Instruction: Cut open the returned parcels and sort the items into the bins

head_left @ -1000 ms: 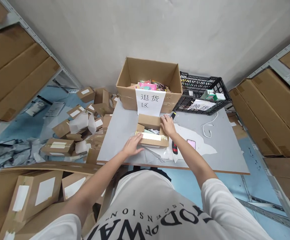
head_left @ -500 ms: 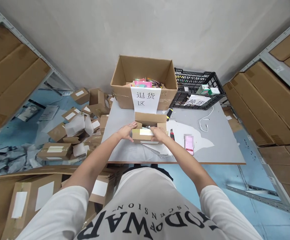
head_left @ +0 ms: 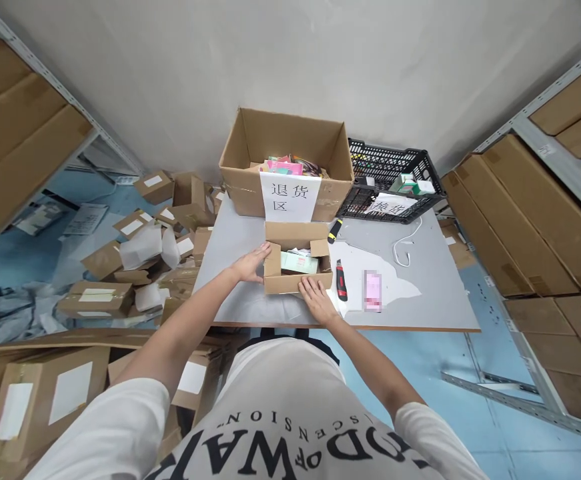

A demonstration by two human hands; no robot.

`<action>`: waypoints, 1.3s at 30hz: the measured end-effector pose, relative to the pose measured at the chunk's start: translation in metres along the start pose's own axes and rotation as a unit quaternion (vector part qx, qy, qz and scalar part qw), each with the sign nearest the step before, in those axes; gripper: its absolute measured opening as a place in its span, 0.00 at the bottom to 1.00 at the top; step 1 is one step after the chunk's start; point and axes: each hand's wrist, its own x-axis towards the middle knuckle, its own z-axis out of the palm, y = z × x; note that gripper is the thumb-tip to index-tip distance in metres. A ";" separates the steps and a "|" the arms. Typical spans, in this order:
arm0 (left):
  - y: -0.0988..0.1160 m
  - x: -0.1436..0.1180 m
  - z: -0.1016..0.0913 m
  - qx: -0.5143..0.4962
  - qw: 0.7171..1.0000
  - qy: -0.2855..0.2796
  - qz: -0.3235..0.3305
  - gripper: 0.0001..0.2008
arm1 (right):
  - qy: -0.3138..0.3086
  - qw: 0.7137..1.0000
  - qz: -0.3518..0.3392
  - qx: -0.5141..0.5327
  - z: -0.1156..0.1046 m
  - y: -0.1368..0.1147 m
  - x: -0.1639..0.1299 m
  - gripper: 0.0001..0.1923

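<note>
A small open box (head_left: 296, 265) sits on the table (head_left: 435, 293) toward its near edge, flaps up, with pale packets inside. The left hand (head_left: 250, 264) presses flat against the box's left side, fingers together. The right hand (head_left: 315, 299) rests on the near wall, fingers spread, gripping nothing. Just right of the box lie a red knife (head_left: 341, 280) and a pink phone (head_left: 372, 291). A large carton (head_left: 286, 165) stands at the table's far edge.

Left hand (head_left: 248, 265) flat against the side of the small open carton (head_left: 296, 265), right hand (head_left: 316, 299) spread at its near edge. Red utility knife (head_left: 341, 281) lies just beside it on the grey bench (head_left: 435, 280).
</note>
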 end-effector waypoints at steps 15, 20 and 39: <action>0.074 0.054 0.004 0.087 0.992 -0.082 0.034 0.09 | -0.104 0.992 -0.007 -0.065 -0.078 0.054 0.079 0.17; 0.079 0.070 0.008 0.108 0.991 -0.083 0.011 0.07 | -0.134 0.981 -0.049 -0.129 -0.072 0.048 0.100 0.16; 0.066 -0.013 0.016 0.070 0.965 0.037 -0.248 0.65 | -0.168 0.964 0.200 0.056 -0.064 0.108 0.038 0.64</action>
